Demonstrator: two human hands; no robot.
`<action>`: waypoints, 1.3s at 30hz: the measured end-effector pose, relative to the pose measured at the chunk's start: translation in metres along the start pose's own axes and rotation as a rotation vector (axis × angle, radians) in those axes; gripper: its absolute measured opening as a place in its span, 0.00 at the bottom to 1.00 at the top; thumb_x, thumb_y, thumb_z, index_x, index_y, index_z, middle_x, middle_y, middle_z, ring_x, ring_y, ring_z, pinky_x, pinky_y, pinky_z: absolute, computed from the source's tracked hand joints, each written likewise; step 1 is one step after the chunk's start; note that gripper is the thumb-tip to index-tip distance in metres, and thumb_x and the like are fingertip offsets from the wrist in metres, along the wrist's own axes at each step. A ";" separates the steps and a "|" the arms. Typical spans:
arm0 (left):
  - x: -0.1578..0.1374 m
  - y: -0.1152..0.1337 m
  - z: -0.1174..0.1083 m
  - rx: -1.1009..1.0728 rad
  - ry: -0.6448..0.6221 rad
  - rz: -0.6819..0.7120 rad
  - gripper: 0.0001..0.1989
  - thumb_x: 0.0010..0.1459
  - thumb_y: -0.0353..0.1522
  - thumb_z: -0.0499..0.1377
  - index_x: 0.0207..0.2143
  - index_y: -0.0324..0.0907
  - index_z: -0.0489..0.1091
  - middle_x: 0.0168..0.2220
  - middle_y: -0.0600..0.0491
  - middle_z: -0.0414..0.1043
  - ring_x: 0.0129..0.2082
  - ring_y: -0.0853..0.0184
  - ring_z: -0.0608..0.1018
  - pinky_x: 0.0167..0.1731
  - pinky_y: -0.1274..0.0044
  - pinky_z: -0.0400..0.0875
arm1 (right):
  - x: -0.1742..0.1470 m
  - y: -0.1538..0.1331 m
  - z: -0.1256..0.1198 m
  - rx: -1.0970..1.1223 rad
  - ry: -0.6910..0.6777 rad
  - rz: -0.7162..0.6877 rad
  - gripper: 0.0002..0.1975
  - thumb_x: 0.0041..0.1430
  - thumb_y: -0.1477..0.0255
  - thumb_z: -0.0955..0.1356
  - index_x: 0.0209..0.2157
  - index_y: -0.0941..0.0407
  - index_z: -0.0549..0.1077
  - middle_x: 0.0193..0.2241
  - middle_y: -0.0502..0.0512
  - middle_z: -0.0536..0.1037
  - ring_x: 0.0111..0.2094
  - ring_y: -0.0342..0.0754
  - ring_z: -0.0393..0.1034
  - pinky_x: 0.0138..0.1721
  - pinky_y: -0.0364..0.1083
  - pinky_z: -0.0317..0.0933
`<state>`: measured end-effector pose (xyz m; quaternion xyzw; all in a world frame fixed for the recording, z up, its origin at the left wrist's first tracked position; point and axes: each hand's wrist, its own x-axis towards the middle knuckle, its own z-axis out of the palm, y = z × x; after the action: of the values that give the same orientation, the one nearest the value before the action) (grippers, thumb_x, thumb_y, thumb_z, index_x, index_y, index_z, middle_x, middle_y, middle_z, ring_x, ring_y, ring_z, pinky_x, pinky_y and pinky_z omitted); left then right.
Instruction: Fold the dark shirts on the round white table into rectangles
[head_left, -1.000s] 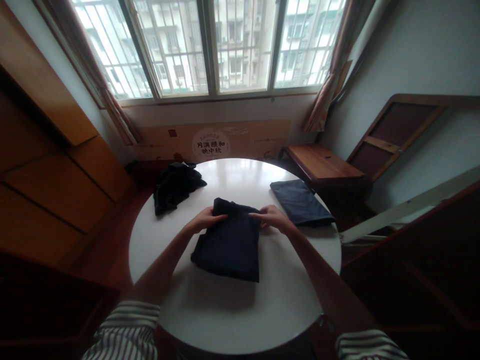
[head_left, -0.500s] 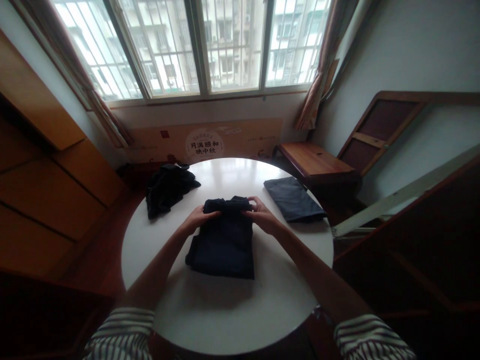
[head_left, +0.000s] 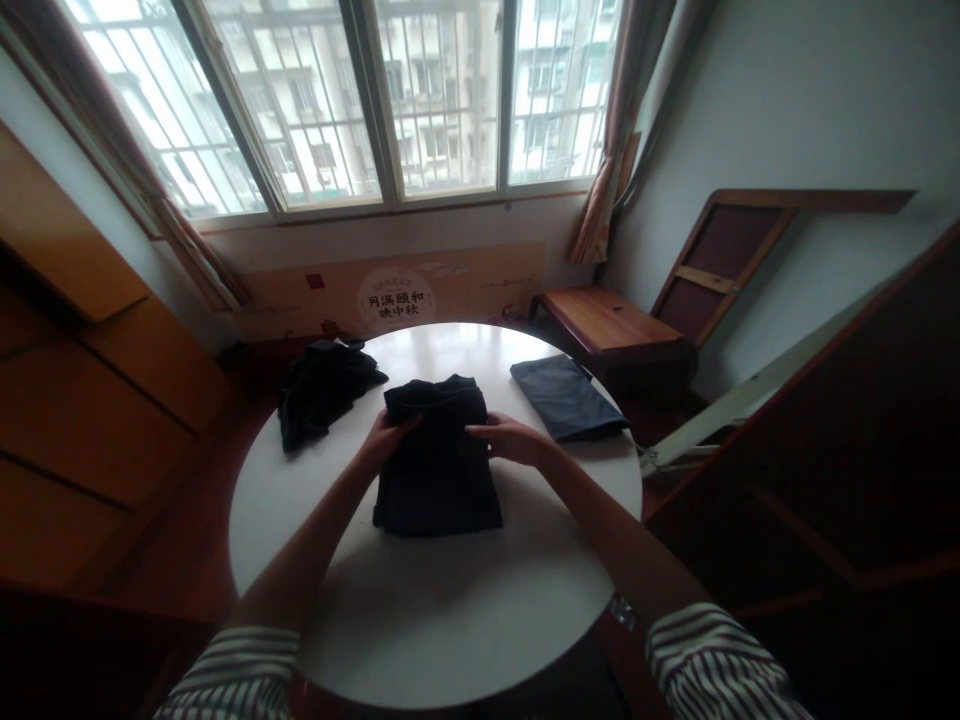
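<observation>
A folded dark navy garment point(head_left: 439, 490) lies in the middle of the round white table point(head_left: 442, 620). Its far end is folded over and raised in a thick roll. My left hand point(head_left: 384, 440) grips the left side near that end, thumb on top and fingers hidden underneath. On the opposite side my right hand point(head_left: 511, 440) holds the edge between thumb and fingers. A crumpled black garment point(head_left: 326, 390) rests at the table's far left. Toward the far right lies a flat, neatly folded dark garment point(head_left: 566, 400).
Behind the table stands a low wooden stool or side table point(head_left: 611, 320), with a wooden-framed panel point(head_left: 705, 265) against the wall. A printed banner point(head_left: 480, 290) hangs below the barred window point(head_left: 442, 100). Wooden cabinets point(head_left: 135, 390) line the left side.
The folded far end of the garment stands higher and looks fuller. My hands have moved slightly down its sides, still gripping it. The whole view has shifted a little.
</observation>
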<state>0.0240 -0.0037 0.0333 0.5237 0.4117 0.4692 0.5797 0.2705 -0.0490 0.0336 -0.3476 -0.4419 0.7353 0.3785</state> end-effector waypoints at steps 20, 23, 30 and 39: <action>0.129 -0.011 0.223 -0.242 -0.138 -0.174 0.17 0.52 0.25 0.64 0.45 0.34 0.69 0.28 0.51 0.73 0.27 0.67 0.76 0.32 0.75 0.74 | -0.102 -0.084 -0.156 -0.154 0.738 0.086 0.19 0.54 0.83 0.69 0.49 0.59 0.73 0.26 0.52 0.80 0.21 0.43 0.72 0.25 0.41 0.69; 0.133 -0.032 0.233 -0.201 -0.131 -0.178 0.19 0.51 0.24 0.64 0.46 0.34 0.67 0.29 0.51 0.72 0.27 0.67 0.76 0.32 0.74 0.74 | -0.107 -0.065 -0.169 -0.152 0.772 0.072 0.21 0.54 0.82 0.70 0.50 0.59 0.72 0.27 0.52 0.80 0.22 0.44 0.73 0.27 0.42 0.69; 0.145 -0.015 0.229 -0.068 -0.012 -0.048 0.27 0.51 0.23 0.63 0.54 0.35 0.62 0.47 0.39 0.72 0.47 0.56 0.76 0.47 0.68 0.71 | -0.108 -0.060 -0.179 -0.451 0.908 -0.059 0.24 0.55 0.73 0.72 0.54 0.59 0.71 0.33 0.55 0.81 0.29 0.47 0.75 0.32 0.45 0.70; 0.041 -0.036 0.223 0.968 -0.597 0.815 0.27 0.61 0.43 0.58 0.58 0.37 0.67 0.62 0.35 0.63 0.64 0.45 0.62 0.62 0.55 0.54 | -0.058 -0.082 -0.168 -1.442 0.611 -0.190 0.23 0.68 0.67 0.61 0.62 0.53 0.67 0.63 0.58 0.67 0.64 0.54 0.59 0.65 0.55 0.49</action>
<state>0.2535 -0.0131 0.0230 0.9423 0.1682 0.2493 0.1472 0.4605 -0.0075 0.0566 -0.6548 -0.7139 0.1038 0.2255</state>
